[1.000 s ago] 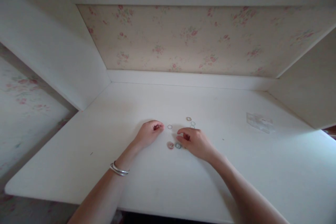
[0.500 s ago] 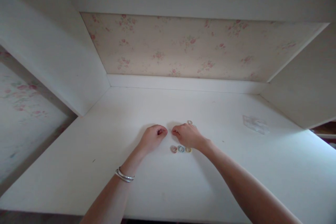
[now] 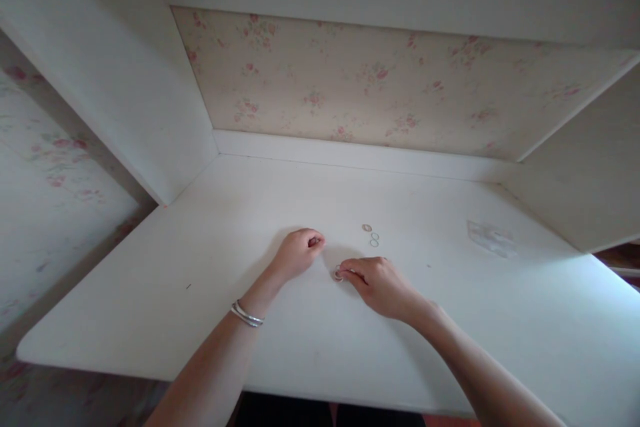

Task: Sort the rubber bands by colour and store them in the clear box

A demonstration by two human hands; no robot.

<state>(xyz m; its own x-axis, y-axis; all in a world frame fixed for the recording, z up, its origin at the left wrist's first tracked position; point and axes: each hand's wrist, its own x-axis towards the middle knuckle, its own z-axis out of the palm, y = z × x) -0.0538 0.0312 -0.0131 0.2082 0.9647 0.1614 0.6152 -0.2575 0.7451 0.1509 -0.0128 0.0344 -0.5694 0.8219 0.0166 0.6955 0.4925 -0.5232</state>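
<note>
Head view, white desk (image 3: 150, 320) in alcove w/ floral back wall (image 3: 350, 87).

L hand (image 3: 299, 252): resting on desk approx centre, curled to a loose fist, thumb against index tip. Something small may be pinched there, too small to tell. Silver bangles (image 3: 247, 314) on L wrist.

R hand (image 3: 377, 283): palm down at 4 o'clock of L hand, close but not touching it. Fingertips (image 3: 345, 271) bent onto the desk, pressing/pinching a small pinkish ring (image 3: 339, 275) at the tip end. Ring lies flat on desk, just under the index tip, at 5 o'clock of L fist. Whether it is gripped or only touched: can't tell. Any other rings under the R palm are hidden.

Loose rings farther back, at 12 to 1 o'clock of R hand, apart from both hands:
- brownish ring (image 3: 367, 227), farthest back
- two greenish rings (image 3: 374, 239), touching each other, just in front of the brown one

Clear plastic bag (image 3: 493, 239) flat on desk, well off at 2 o'clock of R hand, untouched.

Progress (judgement): sorting/gathering of small rings is partway. One ring in hand at R fingertips; three remain loose at the back, not lined up w/ it. Bag not yet involved. Count of rings already gathered: n/a, hidden by hand.
</note>
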